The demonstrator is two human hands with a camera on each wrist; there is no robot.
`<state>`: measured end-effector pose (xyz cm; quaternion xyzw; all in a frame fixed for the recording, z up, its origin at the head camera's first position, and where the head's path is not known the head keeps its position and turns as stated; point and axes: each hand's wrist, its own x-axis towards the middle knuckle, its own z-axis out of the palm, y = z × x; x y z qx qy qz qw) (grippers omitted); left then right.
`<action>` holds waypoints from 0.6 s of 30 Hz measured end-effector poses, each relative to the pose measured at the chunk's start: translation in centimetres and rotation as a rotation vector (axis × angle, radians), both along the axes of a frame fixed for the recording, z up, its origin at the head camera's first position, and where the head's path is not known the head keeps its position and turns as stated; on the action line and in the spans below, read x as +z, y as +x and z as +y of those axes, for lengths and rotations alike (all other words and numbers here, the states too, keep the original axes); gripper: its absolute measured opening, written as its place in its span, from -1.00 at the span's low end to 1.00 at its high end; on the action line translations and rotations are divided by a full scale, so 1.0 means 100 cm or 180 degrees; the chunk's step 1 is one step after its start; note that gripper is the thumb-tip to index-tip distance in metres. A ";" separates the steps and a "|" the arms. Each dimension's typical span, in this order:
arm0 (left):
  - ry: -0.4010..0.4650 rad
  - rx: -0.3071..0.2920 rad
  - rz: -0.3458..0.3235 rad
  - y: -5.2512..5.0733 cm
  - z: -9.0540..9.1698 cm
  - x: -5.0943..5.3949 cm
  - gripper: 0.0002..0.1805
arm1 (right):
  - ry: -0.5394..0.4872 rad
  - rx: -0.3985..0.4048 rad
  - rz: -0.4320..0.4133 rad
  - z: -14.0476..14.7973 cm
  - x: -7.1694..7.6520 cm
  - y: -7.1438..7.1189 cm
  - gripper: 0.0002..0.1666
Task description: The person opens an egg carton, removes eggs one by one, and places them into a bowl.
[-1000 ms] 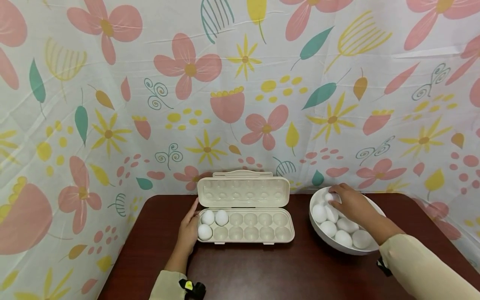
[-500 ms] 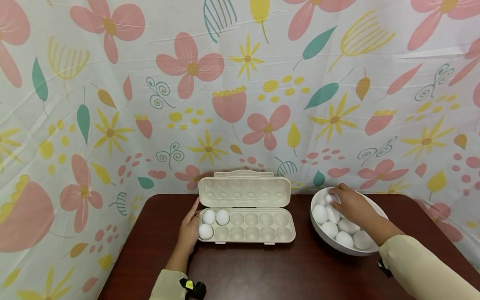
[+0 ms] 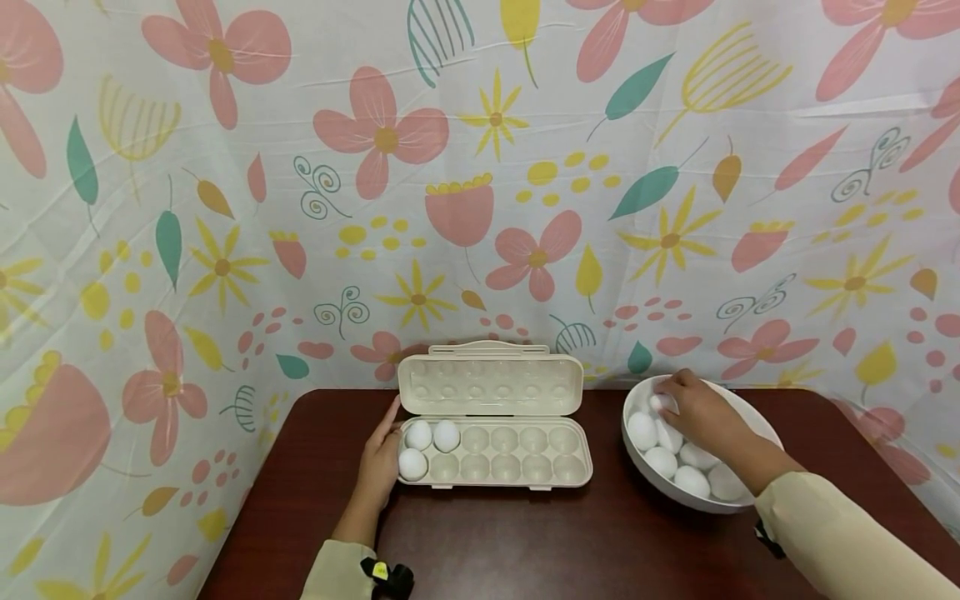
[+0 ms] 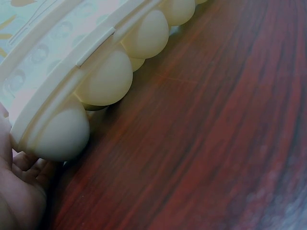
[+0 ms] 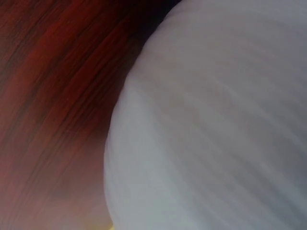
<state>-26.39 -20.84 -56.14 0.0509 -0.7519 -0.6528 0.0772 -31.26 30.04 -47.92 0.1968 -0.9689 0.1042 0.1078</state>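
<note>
An off-white egg carton (image 3: 495, 452) lies with its lid raised; three white eggs fill cups at its left end, one of them the front egg (image 3: 412, 465). My left hand (image 3: 378, 467) grips that end, and in the left wrist view the fingers (image 4: 36, 167) curl beneath the carton's edge (image 4: 76, 67). Over on the right, my right hand (image 3: 705, 417) reaches into a white bowl (image 3: 675, 492) of eggs and pinches an egg (image 3: 662, 403) near its back left wall. Only the bowl's outer wall (image 5: 206, 120) and table show in the right wrist view.
Both carton and bowl stand on a dark red-brown table (image 3: 495, 542). A patterned cloth (image 3: 525, 167) hangs along the table's back edge and the left side. Bare tabletop separates the carton from the bowl.
My right fingers have shifted slightly around the egg in the bowl. The left hand stays at the carton's end, and the head view has moved a little.
</note>
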 end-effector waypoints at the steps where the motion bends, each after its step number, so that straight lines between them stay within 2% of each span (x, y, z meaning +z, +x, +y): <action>1: 0.0002 0.0006 -0.0004 0.000 0.000 0.000 -0.42 | 0.0000 0.0003 -0.0008 0.000 -0.001 0.000 -0.56; 12: -0.0090 0.0009 0.0049 -0.001 0.001 -0.001 -0.41 | 0.0072 -0.0001 -0.0121 0.000 -0.002 0.002 -0.52; 18: -0.0023 -0.0008 0.0067 -0.001 0.000 -0.002 -0.41 | 0.0043 -0.0004 -0.0135 0.001 0.002 0.004 -0.51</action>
